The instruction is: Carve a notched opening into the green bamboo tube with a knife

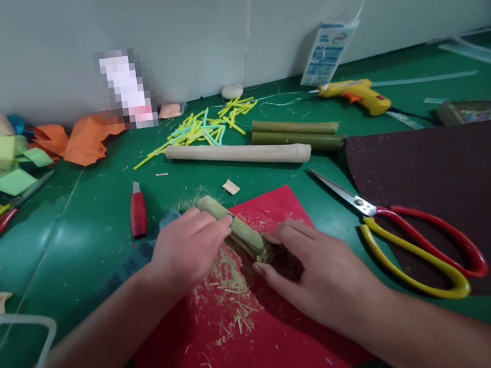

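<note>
**Both hands on the short bamboo piece, over the red sheet's far edge**

Left hand (189, 238): grip closed over the far part of the short bamboo piece (245, 232), fingers wrapped across it. Right hand (312, 253): grip pinching its near end, thumb and fingers on either side. Piece sits tilted, far end pointing left past the red sheet's (291, 333) far edge. Shavings (227, 276) piled on the sheet below.

Rest of the desk (103, 189):
- Red knife (138, 212) just off the sheet's far left corner, blade toward the desk's far edge.
- Scissors (370, 209) right of the sheet, handles over the brown sheet's (441, 172) left edge.
- Pale stick (237, 153) beyond the sheet's far edge; two green tubes (296, 137) side by side behind its right end.
- Glue gun (357, 94) and straw bits (198, 131) near the desk's far edge.
</note>
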`<control>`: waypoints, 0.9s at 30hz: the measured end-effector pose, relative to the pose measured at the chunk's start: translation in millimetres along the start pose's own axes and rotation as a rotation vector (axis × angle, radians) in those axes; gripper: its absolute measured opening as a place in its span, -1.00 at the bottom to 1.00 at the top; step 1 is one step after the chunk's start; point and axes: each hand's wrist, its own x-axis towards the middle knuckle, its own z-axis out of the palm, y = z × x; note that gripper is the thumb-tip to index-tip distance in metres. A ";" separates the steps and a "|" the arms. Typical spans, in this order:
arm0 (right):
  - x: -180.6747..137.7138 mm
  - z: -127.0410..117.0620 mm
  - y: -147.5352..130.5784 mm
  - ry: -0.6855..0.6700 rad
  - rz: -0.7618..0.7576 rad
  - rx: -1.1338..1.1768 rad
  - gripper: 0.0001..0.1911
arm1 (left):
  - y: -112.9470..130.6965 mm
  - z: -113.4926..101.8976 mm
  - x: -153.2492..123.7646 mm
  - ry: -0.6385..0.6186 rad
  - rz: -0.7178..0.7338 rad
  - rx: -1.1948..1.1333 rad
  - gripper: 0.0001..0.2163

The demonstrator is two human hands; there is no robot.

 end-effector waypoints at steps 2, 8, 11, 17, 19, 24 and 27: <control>-0.9 0.3 0.1 -0.003 -0.005 0.011 -0.85 | 1.7 0.3 0.7 -0.015 0.047 -0.028 -0.79; -1.5 1.4 0.3 -0.025 0.015 -0.009 -0.83 | -5.5 -4.1 2.2 0.028 -0.010 0.078 -0.79; -0.7 0.8 -1.1 -0.026 0.012 0.006 -0.86 | -6.8 -5.8 2.4 -0.028 0.070 0.020 -0.79; -0.9 0.1 -2.0 -0.007 0.016 0.007 -0.85 | -12.3 -5.5 1.6 0.006 -0.066 0.082 -0.79; -1.1 0.8 -1.3 -0.014 0.013 0.001 -0.85 | -11.7 -5.1 0.3 -0.028 0.054 0.029 -0.77; -0.7 2.7 -0.2 -0.012 0.019 0.009 -0.83 | -12.4 -8.1 -0.3 0.021 -0.100 0.071 -0.80; -0.8 2.6 -0.6 -0.019 0.012 0.003 -0.84 | -9.5 -9.1 0.7 0.002 -0.003 0.053 -0.79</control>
